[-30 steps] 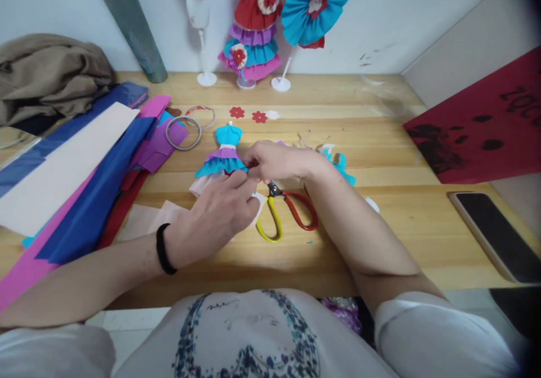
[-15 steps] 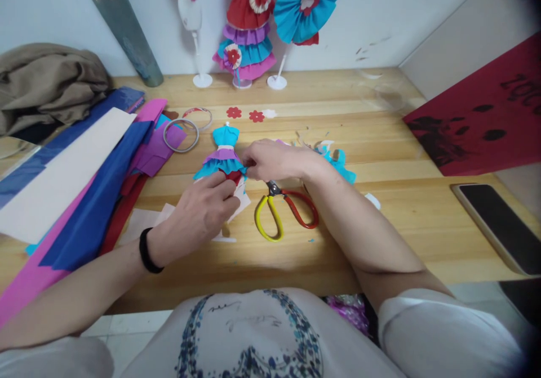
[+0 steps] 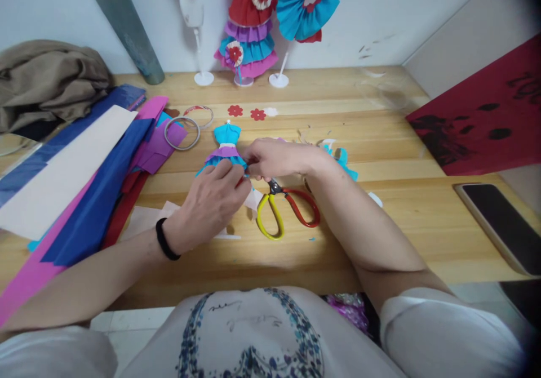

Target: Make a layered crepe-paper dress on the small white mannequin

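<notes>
A small paper dress (image 3: 227, 136) lies on the table, with a blue bodice, a pale waistband and ruffled purple and blue skirt layers. My left hand (image 3: 213, 200), wearing a black wristband, covers the lower skirt with its fingers curled closed on it; the fingertips are hidden. At the skirt's right edge, my right hand (image 3: 274, 159) pinches the blue ruffle. Scissors (image 3: 273, 214) with one yellow and one red handle lie just below my right hand, their blades mostly hidden beneath it. Pale paper scraps (image 3: 253, 199) show beside my left hand.
Folded coloured paper (image 3: 84, 198) and two tape rolls (image 3: 182, 148) lie on the left. Paper flowers (image 3: 257, 114) sit behind the dress. Several decorated stands (image 3: 249, 51) and a bottle (image 3: 131, 34) line the wall. Blue scraps (image 3: 343, 158) and a phone (image 3: 499, 226) are to the right.
My left hand has shifted up and right, closer to my right hand, and now covers the red layer that showed below the blue ruffle. My right hand stays at the skirt's edge.
</notes>
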The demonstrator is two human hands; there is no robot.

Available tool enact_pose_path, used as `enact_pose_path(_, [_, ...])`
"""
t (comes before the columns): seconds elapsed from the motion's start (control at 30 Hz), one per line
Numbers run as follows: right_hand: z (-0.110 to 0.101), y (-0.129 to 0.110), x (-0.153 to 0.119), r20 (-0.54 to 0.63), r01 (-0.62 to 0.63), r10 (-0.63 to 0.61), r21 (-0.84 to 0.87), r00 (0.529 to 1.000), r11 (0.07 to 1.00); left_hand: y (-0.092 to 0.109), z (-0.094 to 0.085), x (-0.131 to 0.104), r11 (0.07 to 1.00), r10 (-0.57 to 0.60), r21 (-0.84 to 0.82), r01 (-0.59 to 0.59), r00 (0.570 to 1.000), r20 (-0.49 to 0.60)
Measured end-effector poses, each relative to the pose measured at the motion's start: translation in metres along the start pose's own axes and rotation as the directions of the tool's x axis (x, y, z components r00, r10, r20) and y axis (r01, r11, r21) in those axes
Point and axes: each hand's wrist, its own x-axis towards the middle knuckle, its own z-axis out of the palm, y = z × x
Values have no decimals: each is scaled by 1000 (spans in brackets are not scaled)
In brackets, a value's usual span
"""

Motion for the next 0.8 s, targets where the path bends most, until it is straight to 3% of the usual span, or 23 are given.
enact_pose_path(0.23, [5, 8, 3, -40, 36, -35, 27, 999, 999, -2, 15, -2, 996, -1, 88, 20, 978, -207])
enact_pose_path(0.43, [6, 1, 7, 18, 66, -67, 39, 998, 997, -4, 14, -10, 998, 40, 58, -28, 977, -207])
enact_pose_path(0.63, [7, 2, 0, 37, 101, -111, 214, 993, 971, -1, 5, -17, 997, 72, 15, -70, 976, -204])
enact_pose_path(0.8, [18, 12, -1, 49, 116, -153, 444, 987, 889, -1, 5, -21, 997, 78, -7, -82, 974, -211])
